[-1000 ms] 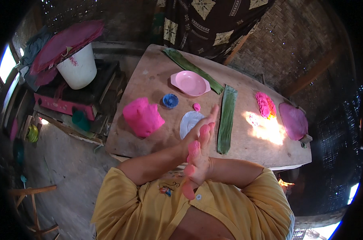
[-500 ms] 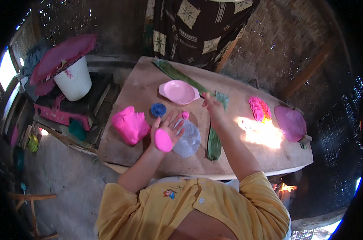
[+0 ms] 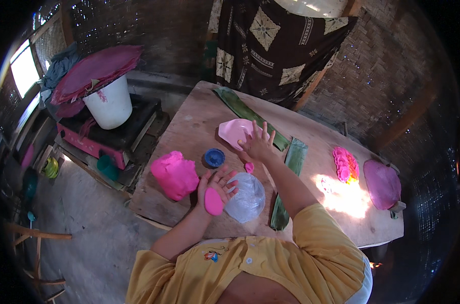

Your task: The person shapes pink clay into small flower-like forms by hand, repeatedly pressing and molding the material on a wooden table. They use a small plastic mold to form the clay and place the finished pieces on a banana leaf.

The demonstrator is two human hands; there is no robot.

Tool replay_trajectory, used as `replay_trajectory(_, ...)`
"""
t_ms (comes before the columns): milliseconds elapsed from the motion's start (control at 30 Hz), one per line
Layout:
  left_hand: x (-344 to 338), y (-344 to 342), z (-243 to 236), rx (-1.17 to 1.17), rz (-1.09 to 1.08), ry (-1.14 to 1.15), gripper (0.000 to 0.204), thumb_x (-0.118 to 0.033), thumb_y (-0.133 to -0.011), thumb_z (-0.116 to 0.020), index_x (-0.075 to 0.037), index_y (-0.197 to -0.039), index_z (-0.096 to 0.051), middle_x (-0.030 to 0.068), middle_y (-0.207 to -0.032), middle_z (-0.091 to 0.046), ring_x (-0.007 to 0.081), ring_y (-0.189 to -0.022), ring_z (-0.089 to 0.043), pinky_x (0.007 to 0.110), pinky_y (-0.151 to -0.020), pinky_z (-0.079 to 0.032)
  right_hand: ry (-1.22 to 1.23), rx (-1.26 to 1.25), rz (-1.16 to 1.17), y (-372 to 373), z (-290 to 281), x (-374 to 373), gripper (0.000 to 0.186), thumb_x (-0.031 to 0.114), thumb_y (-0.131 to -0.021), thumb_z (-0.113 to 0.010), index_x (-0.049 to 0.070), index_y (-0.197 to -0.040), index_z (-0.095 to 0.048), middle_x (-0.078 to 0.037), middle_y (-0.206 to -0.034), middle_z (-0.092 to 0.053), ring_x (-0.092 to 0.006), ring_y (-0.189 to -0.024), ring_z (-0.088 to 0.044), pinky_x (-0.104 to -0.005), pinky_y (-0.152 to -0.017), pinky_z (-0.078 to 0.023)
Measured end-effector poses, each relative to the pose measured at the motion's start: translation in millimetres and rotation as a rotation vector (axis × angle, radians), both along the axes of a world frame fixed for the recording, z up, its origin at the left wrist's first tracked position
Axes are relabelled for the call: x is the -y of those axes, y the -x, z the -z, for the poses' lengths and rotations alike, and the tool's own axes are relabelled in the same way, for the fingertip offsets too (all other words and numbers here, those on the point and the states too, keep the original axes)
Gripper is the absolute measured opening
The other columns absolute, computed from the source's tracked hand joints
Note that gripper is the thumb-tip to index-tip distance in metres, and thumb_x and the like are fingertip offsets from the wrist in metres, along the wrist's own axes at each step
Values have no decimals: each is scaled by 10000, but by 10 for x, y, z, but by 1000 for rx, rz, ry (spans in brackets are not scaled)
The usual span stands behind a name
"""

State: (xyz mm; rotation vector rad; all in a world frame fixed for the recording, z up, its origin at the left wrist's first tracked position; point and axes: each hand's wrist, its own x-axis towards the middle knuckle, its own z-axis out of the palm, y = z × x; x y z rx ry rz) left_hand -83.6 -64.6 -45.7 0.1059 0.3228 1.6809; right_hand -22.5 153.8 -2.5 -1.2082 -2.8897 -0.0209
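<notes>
My left hand (image 3: 217, 185) is palm up with fingers loosely spread, holding a flat pink disc (image 3: 213, 201) on the palm. My right hand (image 3: 260, 144), fingers wide apart and nothing held, reaches over a shallow pink dish (image 3: 230, 133); contact is unclear. Around them lie a large, bright pink dough lump (image 3: 173, 177), a small blue scalloped cup (image 3: 214, 158), a tiny pink piece (image 3: 249, 167) and a round clear plastic sheet (image 3: 245, 205), beside my left hand.
The wooden table (image 3: 184, 126) also holds two green leaf strips (image 3: 288, 190), pink-orange ruffled pieces (image 3: 345, 164) and a purplish pink object (image 3: 382, 185). Leftward, a white bucket (image 3: 108, 106) under pink mesh covers stands on a stove (image 3: 90, 142). A patterned cloth (image 3: 260, 50) hangs behind.
My hands, pressed together a second ago, have separated: the left lies palm up with the disc, the right moved forward to the dish, fingers spreading. The camera view has shifted.
</notes>
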Motion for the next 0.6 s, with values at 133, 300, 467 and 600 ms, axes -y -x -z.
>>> replay_trajectory(133, -1, -8, -6, 0, 5, -34, 535, -502, -871, -355, -158, -1275, -424, 101, -1248, -469, 239, -1003, -504, 396, -887, -398, -54, -79, -89, -52, 82, 87, 714, 647, -813, -332, 162, -1336, -374, -81, -1473, -74, -365, -1343, 32, -629, -1008, -4)
replay_trajectory(300, -2, 23, 17, 28, 18, -109, 554, -501, -873, -355, -147, -1297, -397, 103, -1247, -469, 248, -1022, -505, 398, -885, -408, -108, -106, -175, -92, 96, 185, 713, 642, -807, -358, 172, -1342, -364, -89, -1468, -109, -377, -1340, 24, -639, -999, -4)
replay_trajectory(467, -3, 67, 78, 66, 18, -158, 544, -474, -895, -340, -137, -1322, -364, 131, -1272, -459, 264, -998, -549, 401, -873, -440, 3, -81, -235, -64, 175, 193, 688, 649, -803, -359, 186, -1309, -417, -99, -1462, -135, -390, -1336, 15, -646, -990, 8)
replay_trajectory(600, -28, 114, 124, 57, 13, -177, 547, -475, -896, -335, -131, -1321, -356, 132, -1280, -448, 268, -1012, -539, 408, -870, -436, 111, -307, -175, -68, 77, 112, 646, 663, -809, -325, 191, -1173, -572, -128, -1453, -155, -397, -1333, -11, -602, -1015, -2)
